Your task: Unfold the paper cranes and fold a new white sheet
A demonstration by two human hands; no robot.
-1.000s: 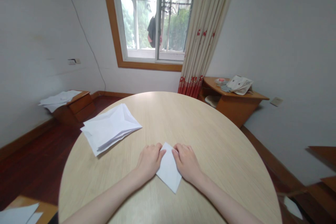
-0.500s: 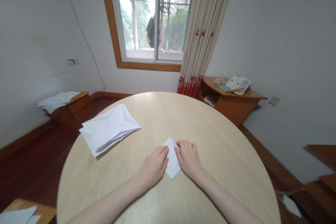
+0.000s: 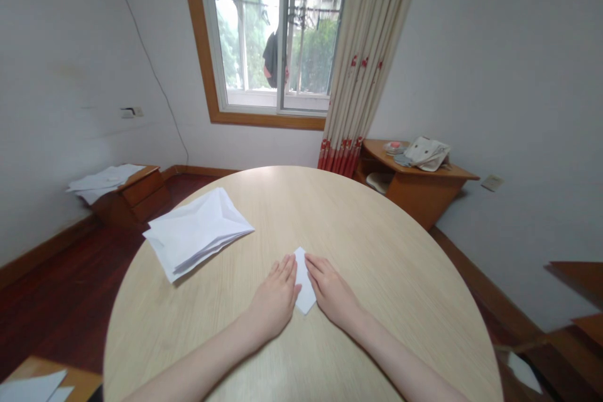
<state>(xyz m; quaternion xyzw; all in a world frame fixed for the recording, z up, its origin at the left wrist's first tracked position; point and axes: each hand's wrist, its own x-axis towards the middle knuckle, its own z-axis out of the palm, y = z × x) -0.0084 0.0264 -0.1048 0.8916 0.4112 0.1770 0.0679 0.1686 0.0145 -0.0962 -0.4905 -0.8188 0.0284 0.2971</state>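
Observation:
A small folded white paper (image 3: 303, 281) lies on the round light-wood table (image 3: 386, 264) near its front. My left hand (image 3: 276, 297) lies flat over the paper's left side, fingers stretched out and together. My right hand (image 3: 331, 292) lies flat over its right side in the same way. Only a narrow strip of paper shows between the two hands, with a point at the far end and another at the near end.
A stack of folded white sheets (image 3: 196, 232) rests on the table's left part. A low wooden cabinet (image 3: 128, 188) with papers stands by the left wall. A wooden corner stand (image 3: 414, 181) with cloth items is behind the table at the right, beside a curtain (image 3: 365, 56).
The paper has been folded narrower. Both hands have closed in toward each other and now lie flat on it, where before the fingers were curled at its edges.

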